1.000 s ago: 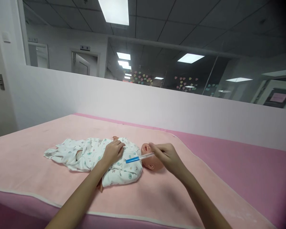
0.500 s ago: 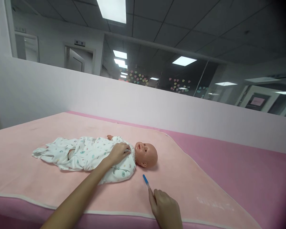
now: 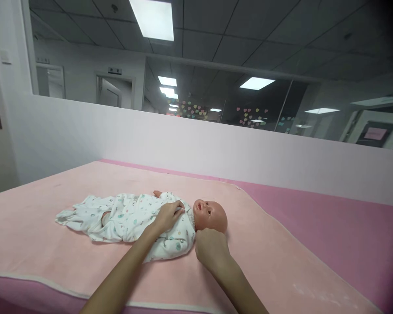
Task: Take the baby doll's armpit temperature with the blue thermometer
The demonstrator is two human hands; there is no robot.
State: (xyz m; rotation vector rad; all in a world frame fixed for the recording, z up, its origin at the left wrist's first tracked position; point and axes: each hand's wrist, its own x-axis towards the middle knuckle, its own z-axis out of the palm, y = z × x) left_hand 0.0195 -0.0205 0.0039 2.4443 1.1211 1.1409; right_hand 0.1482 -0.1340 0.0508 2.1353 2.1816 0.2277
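Head view: resting the left hand [image 3: 168, 215] flat, fingers spread, on the dressed baby doll [image 3: 131, 216] lying head toward 3 o'clock on the pink blanket [image 3: 265, 261], holding the right hand [image 3: 211, 249] fisted at its head's 6 o'clock, seemingly mid-care.

Everything rests on a wide, deep pink fabric-covered bed [image 3: 334, 231]. A pale pink fleecy blanket [image 3: 46, 257] with a light trimmed edge is spread over its left and middle part, and its right border runs slantwise across the bed. On the blanket lies a plastic baby doll [image 3: 127, 218] in a white printed romper, on its back, head to the right.
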